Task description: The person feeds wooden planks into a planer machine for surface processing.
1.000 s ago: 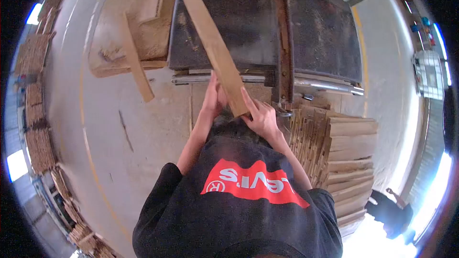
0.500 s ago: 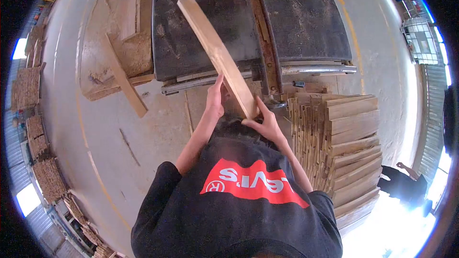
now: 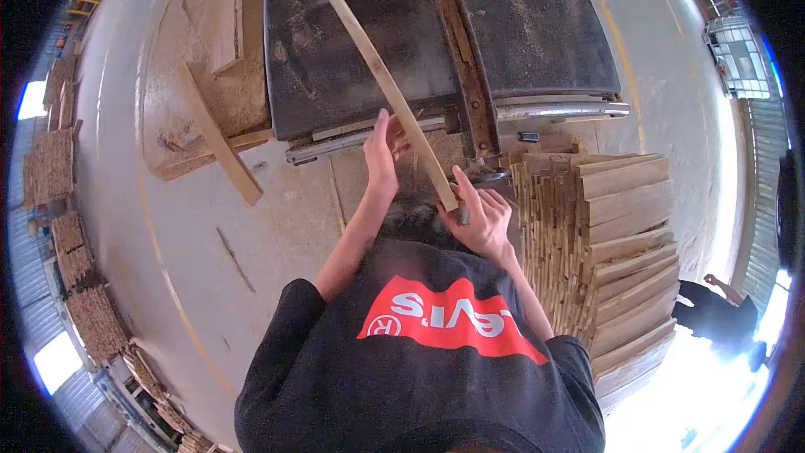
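A long, narrow wooden board (image 3: pixel 387 88) slants over the near edge of the dark machine table (image 3: pixel 352 42), its narrow edge turned up. My right hand (image 3: pixel 485 220) grips the near end between thumb and fingers. My left hand (image 3: pixel 384 149) is at the board's left side near its middle, with the fingers partly behind it. A rusty metal rail (image 3: pixel 465 59) runs along the table to the right of the board.
A tall stack of boards (image 3: pixel 625 243) stands at the right. At the left, a sawdust-covered wooden surface (image 3: pixel 176 88) carries loose planks. Metal bars (image 3: pixel 562 110) line the table's near edge. Another person (image 3: pixel 717 310) is at the far right.
The board has rolled from its broad face onto its narrow edge. The fingers of my right hand have shifted around its near end, and my left hand has moved slightly up.
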The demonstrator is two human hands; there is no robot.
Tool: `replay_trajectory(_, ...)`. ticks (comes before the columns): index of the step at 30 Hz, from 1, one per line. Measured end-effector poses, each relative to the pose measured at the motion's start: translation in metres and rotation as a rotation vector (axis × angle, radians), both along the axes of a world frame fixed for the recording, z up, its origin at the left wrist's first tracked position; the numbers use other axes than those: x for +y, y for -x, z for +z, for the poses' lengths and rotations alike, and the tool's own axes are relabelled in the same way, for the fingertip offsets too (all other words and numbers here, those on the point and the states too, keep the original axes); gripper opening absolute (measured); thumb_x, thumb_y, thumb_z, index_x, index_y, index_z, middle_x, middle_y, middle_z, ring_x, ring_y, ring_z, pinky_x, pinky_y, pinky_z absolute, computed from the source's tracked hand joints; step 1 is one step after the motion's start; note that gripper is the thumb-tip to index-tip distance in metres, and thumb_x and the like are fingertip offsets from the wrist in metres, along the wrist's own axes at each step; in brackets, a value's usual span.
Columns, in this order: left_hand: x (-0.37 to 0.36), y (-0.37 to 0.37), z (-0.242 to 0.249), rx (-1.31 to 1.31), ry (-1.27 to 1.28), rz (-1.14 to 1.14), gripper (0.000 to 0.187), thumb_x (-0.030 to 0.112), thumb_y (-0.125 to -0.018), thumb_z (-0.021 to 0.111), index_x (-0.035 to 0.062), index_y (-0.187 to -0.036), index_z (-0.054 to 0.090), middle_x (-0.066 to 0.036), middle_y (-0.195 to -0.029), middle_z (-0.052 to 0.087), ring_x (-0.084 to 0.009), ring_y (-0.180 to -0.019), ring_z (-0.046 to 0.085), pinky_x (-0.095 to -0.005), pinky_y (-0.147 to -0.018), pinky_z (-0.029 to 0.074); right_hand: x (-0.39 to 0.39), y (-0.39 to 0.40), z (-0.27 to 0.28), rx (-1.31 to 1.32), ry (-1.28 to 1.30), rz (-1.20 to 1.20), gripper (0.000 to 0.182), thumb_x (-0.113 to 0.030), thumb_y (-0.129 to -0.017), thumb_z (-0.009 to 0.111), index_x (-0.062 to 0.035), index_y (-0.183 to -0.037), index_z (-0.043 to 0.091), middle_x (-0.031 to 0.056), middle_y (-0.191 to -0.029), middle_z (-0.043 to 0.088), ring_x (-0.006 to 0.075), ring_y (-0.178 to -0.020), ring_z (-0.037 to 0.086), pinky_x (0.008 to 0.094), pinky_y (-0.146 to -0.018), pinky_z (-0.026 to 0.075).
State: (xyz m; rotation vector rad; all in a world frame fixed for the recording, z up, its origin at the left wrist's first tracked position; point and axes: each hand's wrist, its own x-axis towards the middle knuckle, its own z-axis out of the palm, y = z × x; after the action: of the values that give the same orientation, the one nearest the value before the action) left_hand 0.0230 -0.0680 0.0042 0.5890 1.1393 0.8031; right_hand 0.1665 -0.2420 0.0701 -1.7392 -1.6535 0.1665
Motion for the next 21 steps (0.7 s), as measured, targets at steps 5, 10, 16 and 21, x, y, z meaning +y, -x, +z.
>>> replay_trajectory(5, 0.002, -0.001, 0.008, -0.052, 0.07, -0.059, 0.072, 0.07, -0.108, 0.043, 0.0091, -0.137, 0.067, -0.003, -0.124, 0.073, -0.0168, -0.112, 0.067, -0.0334, -0.095, 0.048, -0.003, -0.01, -0.004, -0.047, -0.02, 0.102, 0.059, -0.02, -0.073, 0.09, -0.0085, -0.127, 0.071, 0.0049, -0.114, 0.076, 0.0233, -0.093, 0.075, 0.0378, -0.079, 0.06)
replay_trajectory(10, 0.002, -0.009, 0.001, -0.356, 0.08, 0.0, 0.069, 0.062, -0.111, 0.039, 0.0028, -0.14, 0.062, -0.017, -0.14, 0.068, -0.0352, -0.127, 0.065, -0.0468, -0.106, 0.053, -0.002, -0.014, -0.008, -0.015, 0.061, 0.159, 0.067, -0.018, -0.068, 0.09, -0.0116, -0.131, 0.07, 0.01, -0.139, 0.066, 0.03, -0.115, 0.069, 0.0445, -0.096, 0.058)
replay_trajectory(16, 0.007, -0.013, 0.016, -0.475, 0.118, -0.004, 0.069, 0.057, -0.114, 0.034, -0.0001, -0.144, 0.057, -0.021, -0.144, 0.065, -0.0363, -0.13, 0.064, -0.0476, -0.107, 0.053, 0.006, -0.015, 0.002, 0.048, 0.164, 0.104, 0.083, -0.014, -0.069, 0.09, -0.0108, -0.147, 0.06, 0.0167, -0.146, 0.061, 0.0373, -0.123, 0.065, 0.0487, -0.108, 0.052)
replay_trajectory(21, 0.005, -0.015, 0.024, 0.029, 0.002, -0.067, 0.073, 0.061, -0.112, 0.042, -0.0014, -0.147, 0.055, -0.018, -0.141, 0.067, -0.0289, -0.125, 0.065, -0.0423, -0.104, 0.052, 0.003, -0.016, -0.015, 0.243, 0.435, 0.131, 0.077, -0.02, -0.086, 0.082, -0.0057, -0.154, 0.051, 0.025, -0.131, 0.07, 0.0437, -0.11, 0.071, 0.0506, -0.091, 0.059)
